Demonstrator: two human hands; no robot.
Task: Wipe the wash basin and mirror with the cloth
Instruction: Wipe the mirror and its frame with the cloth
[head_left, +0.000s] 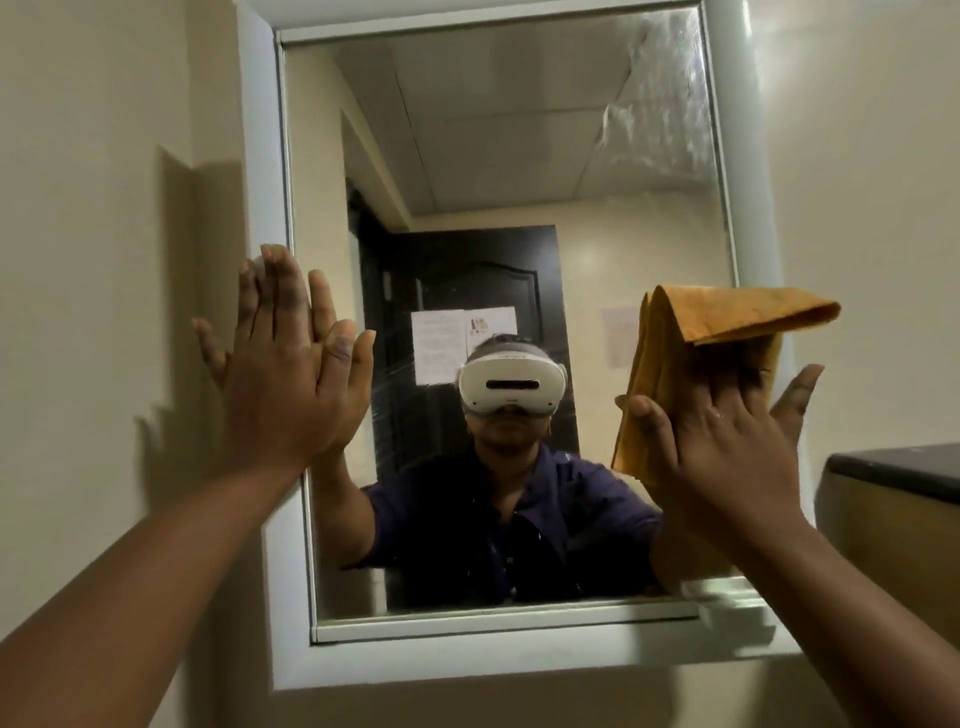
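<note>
A mirror (519, 156) in a pale frame hangs on the wall straight ahead. My left hand (283, 384) is flat and open against the mirror's left edge, fingers pointing up, holding nothing. My right hand (727, 441) presses a folded orange cloth (696, 332) against the glass near the mirror's right edge; the cloth's top fold flops forward over my fingers. Wet smears show in the mirror's upper right corner. The wash basin is out of view.
Beige wall (104, 208) surrounds the mirror. A cabinet or box with a dark top (904, 467) juts in at the right, close to my right forearm. The mirror reflects a person with a headset, a dark door and the ceiling.
</note>
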